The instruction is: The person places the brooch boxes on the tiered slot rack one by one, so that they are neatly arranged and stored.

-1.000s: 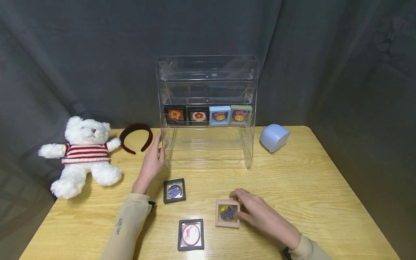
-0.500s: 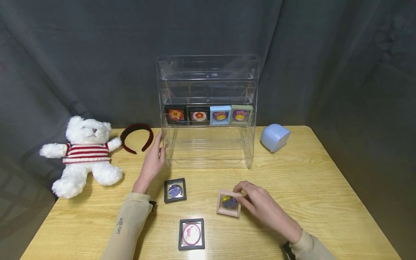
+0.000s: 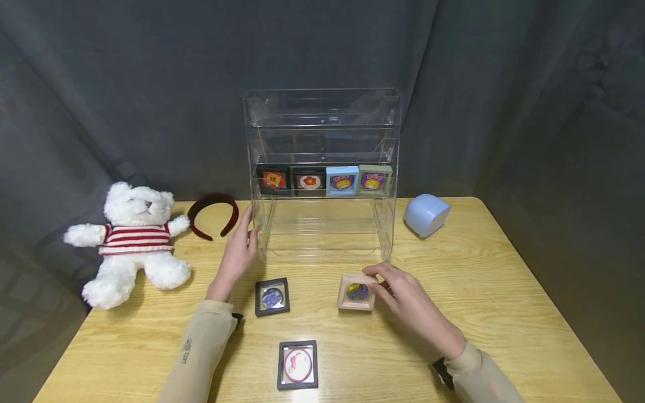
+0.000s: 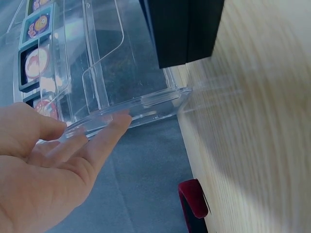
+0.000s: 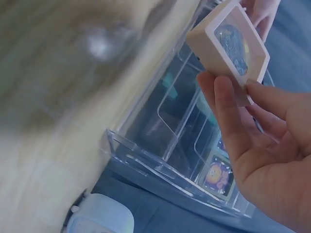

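Observation:
My right hand (image 3: 405, 296) pinches a small pale pink display frame (image 3: 344, 296) at its right edge, holding it tilted over the table. Behind the frame's clear window is a dark blue and yellow piece. In the right wrist view, thumb and fingers grip one end of this frame (image 5: 209, 51). My left hand (image 3: 237, 254) touches the left side of a clear acrylic display rack (image 3: 322, 254); its fingers (image 4: 104, 138) lie fairly straight along the side panel. Several small frames, two black, one light blue (image 3: 342, 180) and one green, stand in a row on the rack's middle tier.
Two black frames lie flat on the table, one with a blue piece (image 3: 272, 298), one with a pink-rimmed round piece (image 3: 298, 365). A white teddy bear (image 3: 136, 240) and a dark red headband (image 3: 194, 215) are at left, a light blue rounded object (image 3: 427, 215) at right.
My right hand has picked the pink frame up off the table and moved it forward toward the rack, tilting it. My left hand has stayed at the rack's side.

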Tool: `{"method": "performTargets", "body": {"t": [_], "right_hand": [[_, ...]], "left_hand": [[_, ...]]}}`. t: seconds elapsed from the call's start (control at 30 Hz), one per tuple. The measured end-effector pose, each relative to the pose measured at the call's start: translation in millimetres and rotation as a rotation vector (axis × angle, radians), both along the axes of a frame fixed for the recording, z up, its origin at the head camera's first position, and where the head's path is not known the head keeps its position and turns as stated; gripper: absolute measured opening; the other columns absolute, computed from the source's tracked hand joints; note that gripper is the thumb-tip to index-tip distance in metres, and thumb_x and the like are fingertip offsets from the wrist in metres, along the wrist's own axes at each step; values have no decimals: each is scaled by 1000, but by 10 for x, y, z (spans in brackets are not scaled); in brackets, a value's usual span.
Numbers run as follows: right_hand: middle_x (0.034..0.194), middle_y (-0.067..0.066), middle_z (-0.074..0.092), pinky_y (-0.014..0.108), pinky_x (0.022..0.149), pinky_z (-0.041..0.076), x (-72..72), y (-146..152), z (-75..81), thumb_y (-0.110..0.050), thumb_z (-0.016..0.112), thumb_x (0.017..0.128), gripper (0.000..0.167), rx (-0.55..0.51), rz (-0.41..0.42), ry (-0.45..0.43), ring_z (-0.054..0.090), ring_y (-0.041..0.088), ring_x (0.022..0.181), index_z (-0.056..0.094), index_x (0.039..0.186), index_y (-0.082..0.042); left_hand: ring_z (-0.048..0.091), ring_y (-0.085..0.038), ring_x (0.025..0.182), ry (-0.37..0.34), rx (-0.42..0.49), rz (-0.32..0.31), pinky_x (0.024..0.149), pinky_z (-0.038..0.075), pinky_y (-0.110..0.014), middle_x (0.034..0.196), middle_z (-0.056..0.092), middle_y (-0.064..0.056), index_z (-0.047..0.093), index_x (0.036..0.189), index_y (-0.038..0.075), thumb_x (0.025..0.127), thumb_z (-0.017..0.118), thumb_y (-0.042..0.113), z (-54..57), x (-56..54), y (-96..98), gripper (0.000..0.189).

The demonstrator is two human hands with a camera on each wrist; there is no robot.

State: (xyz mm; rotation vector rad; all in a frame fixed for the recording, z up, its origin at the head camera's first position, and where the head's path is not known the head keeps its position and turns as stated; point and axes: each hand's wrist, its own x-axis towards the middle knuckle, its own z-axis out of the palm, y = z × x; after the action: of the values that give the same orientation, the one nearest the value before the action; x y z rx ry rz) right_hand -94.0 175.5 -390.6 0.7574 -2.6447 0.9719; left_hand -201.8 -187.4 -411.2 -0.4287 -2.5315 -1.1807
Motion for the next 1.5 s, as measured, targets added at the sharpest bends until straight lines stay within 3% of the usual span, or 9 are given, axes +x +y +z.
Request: {"method": "performTargets", "body": {"t": [0.4,0.57,0.73,0.87,1.1,1.5], "right_hand": [[110,12,73,30,71,63,-178,2,155,8,74,97,22,-29,-31,62,72,21,87,74,118,1],[111,15,73,35,72,64,-284,11,279,9,73,97,22,-40,-46,97,73,25,89,73,118,3],[110,17,73,39,72,64,-413,8,430,7,72,99,21,-43,-69,128,74,28,90,74,120,4],[107,18,72,39,70,64,-506,17,509,7,71,99,21,-47,-74,131,74,28,85,73,120,5],[108,21,72,44,75,65,-612,34,557,7,71,100,22,-59,-89,119,76,35,93,72,122,7],[110,24,70,44,71,65,-809,86,692,7,69,101,22,-61,-121,128,76,37,90,72,123,8]], "left_hand": [[65,-54,119,-10,1,3,94,56,-63,161,41,-34,25,167,-4,111,47,-6,-9,-11,4,60],[66,-54,118,-21,4,6,92,57,-63,161,41,-35,24,168,-3,111,46,-6,-2,-9,-6,61],[62,-54,124,-29,12,7,98,54,-63,161,39,-36,24,168,-3,111,45,-6,20,4,-16,60],[63,-54,124,-33,15,3,98,54,-63,161,39,-36,23,168,-4,111,45,-6,20,13,-5,60],[66,-54,118,-17,-3,-1,90,57,-62,160,40,-36,23,167,-5,111,46,-6,25,9,9,60],[65,-55,119,-23,0,7,95,55,-63,160,41,-36,25,166,-6,111,46,-6,15,2,6,60]]}}
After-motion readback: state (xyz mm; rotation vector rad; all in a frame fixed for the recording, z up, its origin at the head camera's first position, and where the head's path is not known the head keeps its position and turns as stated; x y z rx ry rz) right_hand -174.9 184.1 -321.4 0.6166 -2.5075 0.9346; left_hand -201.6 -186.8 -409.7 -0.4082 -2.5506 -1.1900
